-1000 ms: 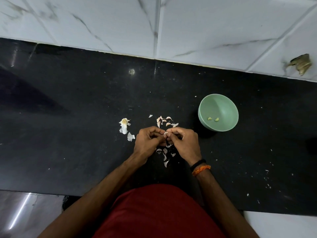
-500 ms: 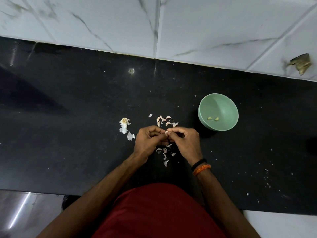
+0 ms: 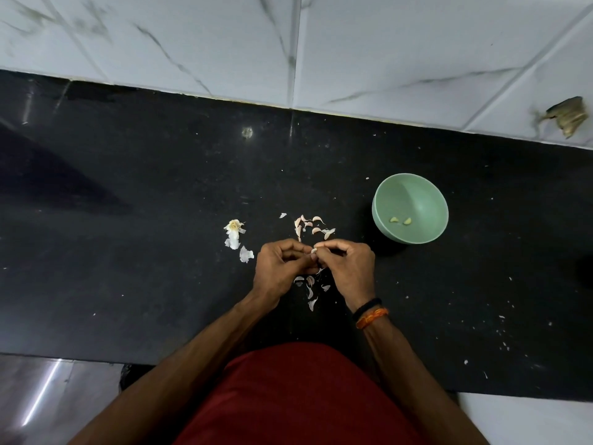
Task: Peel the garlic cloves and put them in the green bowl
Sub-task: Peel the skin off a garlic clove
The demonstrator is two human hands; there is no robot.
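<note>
My left hand [image 3: 279, 268] and my right hand [image 3: 348, 268] meet over the black counter, fingers curled, and pinch one small garlic clove [image 3: 314, 251] between their fingertips; only a pale tip of it shows. The green bowl [image 3: 426, 194] stands to the right of my hands, a little farther back, with two peeled cloves [image 3: 400, 220] on its bottom. Several unpeeled pinkish cloves and skins [image 3: 309, 223] lie just beyond my hands. More skin scraps [image 3: 309, 289] lie between my wrists.
The garlic stem with papery husk [image 3: 233, 232] lies left of my hands. White marble wall tiles [image 3: 401, 53] back the black counter [image 3: 128, 220]. A brown scrap [image 3: 568, 115] sticks to the wall at far right. White flecks dot the counter's right side.
Both hands stay in place on the clove, with only small shifts of the fingertips. The bowl and the scraps lie as before.
</note>
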